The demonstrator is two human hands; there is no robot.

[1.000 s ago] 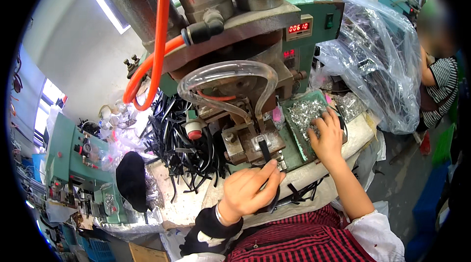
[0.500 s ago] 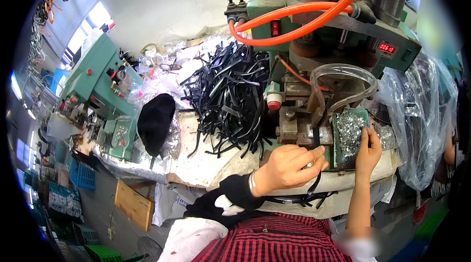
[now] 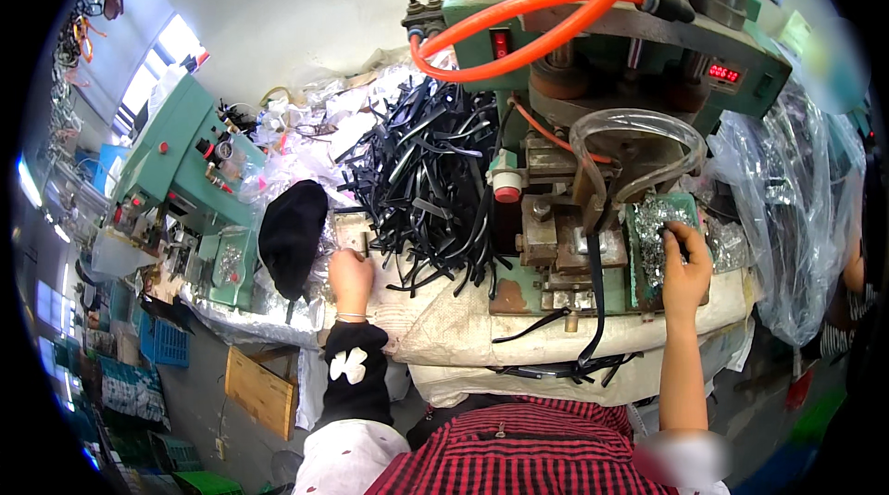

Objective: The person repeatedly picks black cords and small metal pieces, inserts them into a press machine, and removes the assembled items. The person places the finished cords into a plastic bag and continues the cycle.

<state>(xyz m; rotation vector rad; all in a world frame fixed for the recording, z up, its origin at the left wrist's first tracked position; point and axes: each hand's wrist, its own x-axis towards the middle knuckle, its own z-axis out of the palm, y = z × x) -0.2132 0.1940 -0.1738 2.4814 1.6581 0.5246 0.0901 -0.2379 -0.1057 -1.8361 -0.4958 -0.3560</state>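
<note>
1. The left hand point(image 3: 352, 282) is no longer working at the press point(image 3: 574, 106); it is now resting low at left of centre, just beside a black cloth point(image 3: 294, 238).
2. Its fingers are curling forward, and a thin dark piece point(image 3: 366, 244) is showing at their tips. Whether they are pinching that piece, I am not able to tell from here.
3. The strip point(image 3: 597, 287), right of centre, is now hanging without a hand on it: its upper end is lying at the press, its lower end is drooping past the table's front edge. I am judging that the press, or plain rest, is keeping it in place, so the left hand is being freed.
4. The right hand point(image 3: 687, 265), at right, is now reaching farther over the metal bits point(image 3: 654, 225) in the green tray point(image 3: 634, 277). Thumb and fingers are bending toward each other; whether they are pinching a bit, I am not able to tell. Picking among the bits is seeming to be the step in hand.
5. The heap point(image 3: 431, 185) of black strips is lying near the centre, apart from both hands.
</note>
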